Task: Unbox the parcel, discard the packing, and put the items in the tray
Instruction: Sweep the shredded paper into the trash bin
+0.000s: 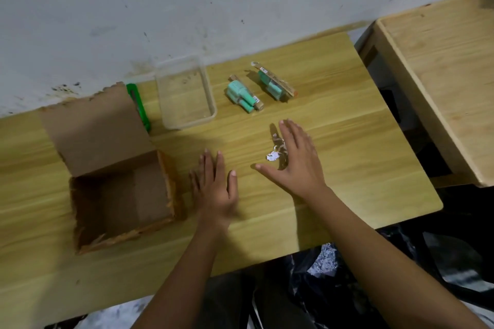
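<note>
Wall [187, 8] behind: pale grey-white, scuffed, flecked with dark specks, grimy along the line where it met the table [334, 141]. Table top was light wood-grain with a rounded right corner, set against the wall. A second light wooden piece with a raised rim [441, 75] stood just to its right, separated by a dark gap. Light was soft; shadows were faint.

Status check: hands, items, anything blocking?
Hands open: left hand flat on table, right hand over paper scraps. Cardboard box empty. Two teal packs beside tray, not inside.
</note>
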`<state>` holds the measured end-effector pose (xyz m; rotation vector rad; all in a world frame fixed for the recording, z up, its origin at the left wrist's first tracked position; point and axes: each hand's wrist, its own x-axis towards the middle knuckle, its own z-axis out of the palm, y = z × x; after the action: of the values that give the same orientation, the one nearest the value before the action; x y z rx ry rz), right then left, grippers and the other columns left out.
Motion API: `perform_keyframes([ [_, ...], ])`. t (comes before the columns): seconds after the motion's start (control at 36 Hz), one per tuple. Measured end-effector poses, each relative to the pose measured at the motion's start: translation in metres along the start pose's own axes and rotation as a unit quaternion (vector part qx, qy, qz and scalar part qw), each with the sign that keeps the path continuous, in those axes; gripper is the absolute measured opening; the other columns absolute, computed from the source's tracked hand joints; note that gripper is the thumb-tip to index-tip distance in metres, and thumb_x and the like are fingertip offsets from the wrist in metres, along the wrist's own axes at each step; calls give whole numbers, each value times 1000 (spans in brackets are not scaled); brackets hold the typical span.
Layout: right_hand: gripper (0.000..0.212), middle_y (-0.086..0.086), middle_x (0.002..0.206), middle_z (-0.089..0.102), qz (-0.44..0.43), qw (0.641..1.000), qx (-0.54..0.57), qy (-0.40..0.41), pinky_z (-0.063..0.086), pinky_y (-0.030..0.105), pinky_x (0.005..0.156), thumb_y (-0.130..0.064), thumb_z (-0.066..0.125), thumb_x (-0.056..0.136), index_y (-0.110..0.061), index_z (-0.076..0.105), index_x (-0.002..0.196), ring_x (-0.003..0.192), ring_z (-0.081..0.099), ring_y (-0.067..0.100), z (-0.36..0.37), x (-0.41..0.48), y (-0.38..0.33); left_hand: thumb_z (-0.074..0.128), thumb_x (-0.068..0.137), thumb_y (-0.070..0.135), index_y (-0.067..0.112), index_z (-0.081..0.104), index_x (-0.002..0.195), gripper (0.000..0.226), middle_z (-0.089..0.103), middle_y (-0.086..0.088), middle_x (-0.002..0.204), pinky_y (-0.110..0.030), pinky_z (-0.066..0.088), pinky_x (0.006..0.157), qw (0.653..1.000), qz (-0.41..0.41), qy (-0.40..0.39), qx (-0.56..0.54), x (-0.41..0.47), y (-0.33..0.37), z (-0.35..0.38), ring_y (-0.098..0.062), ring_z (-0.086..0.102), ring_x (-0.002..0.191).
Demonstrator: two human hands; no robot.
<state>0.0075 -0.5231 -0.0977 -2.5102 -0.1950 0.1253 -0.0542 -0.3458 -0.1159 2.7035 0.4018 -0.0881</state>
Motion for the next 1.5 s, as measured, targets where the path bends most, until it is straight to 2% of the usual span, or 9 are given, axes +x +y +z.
perform_keyframes([
  [0.25, 41, 4, 119, 55, -103, 993, -43, 23, 43, 41, 87, -45, 53, 87, -23, 55, 121, 106, 49, 25, 18, 10, -13, 26, 91, 42, 16, 38, 141, 58, 26, -8, 154, -39, 7, 114, 999, 28, 30, -13, -7, -9, 0, -20, 20, 143],
  [0.56, 24, 8, 84, 60, -105, 993, 38, 47, 47, 31, 64, -23, 51, 90, -11, 67, 103, 68, 58, 23, 13, -15, -8, 15, 90, 49, 19, 25, 146, 64, 12, -3, 158, -41, 0, 116, 999, 41, -5, 20, -9, -9, -4, -18, 3, 146],
  [0.67, 34, 7, 88, 59, -62, 995, 69, 35, 45, 25, 64, -29, 43, 92, -11, 66, 109, 72, 57, 20, 0, -44, 6, 21, 96, 41, 18, 19, 147, 56, 5, -1, 159, -45, -1, 117, 998, 43, -38, 39, -7, 3, -6, -16, -1, 146],
  [0.83, 22, 5, 89, 55, 55, 991, 74, 100, 37, 12, 66, -15, 53, 91, -9, 66, 107, 73, 53, 11, -32, -99, 47, 21, 99, 39, 18, 9, 149, 56, -1, -1, 159, -47, -4, 116, 988, 108, -87, 65, -11, 47, 4, -16, -6, 146],
  [1.03, 19, 2, 76, 46, 254, 933, 55, 248, 37, 10, 59, -12, 53, 92, -5, 67, 103, 60, 46, 4, -67, -185, 100, 22, 98, 42, 19, 8, 149, 57, -4, -1, 159, -46, -8, 116, 956, 237, -154, 74, -30, 108, 30, -15, -9, 146],
  [1.17, 22, 2, 79, 47, 362, 876, 78, 308, 31, 12, 60, -12, 55, 91, -2, 66, 106, 64, 45, 3, -72, -232, 124, 23, 98, 41, 21, 8, 149, 57, -5, -3, 159, -47, -10, 116, 944, 276, -165, 67, -49, 128, 42, -18, -10, 146],
  [1.25, 33, 9, 98, 58, 412, 861, 122, 272, 38, 5, 68, -17, 59, 88, -6, 60, 120, 75, 52, 1, -61, -255, 138, 23, 98, 40, 21, 10, 149, 56, -4, -3, 159, -47, -8, 117, 947, 274, -159, 58, -52, 129, 44, -19, -9, 146],
  [1.39, 59, 13, 133, 53, 469, 854, 157, 160, 44, 37, 99, -33, 66, 83, -9, 47, 133, 118, 53, 28, -49, -275, 147, 26, 98, 41, 20, 13, 149, 57, 1, -4, 159, -47, -3, 117, 944, 286, -156, 59, -49, 126, 43, -20, -5, 146],
  [1.5, 60, 12, 136, 52, 464, 854, 160, 173, 41, 34, 102, -33, 66, 83, -9, 46, 134, 123, 50, 27, -62, -272, 136, 27, 98, 43, 21, 13, 149, 58, -1, -4, 159, -45, -2, 118, 938, 286, -185, 69, -45, 126, 36, -19, -6, 146],
])
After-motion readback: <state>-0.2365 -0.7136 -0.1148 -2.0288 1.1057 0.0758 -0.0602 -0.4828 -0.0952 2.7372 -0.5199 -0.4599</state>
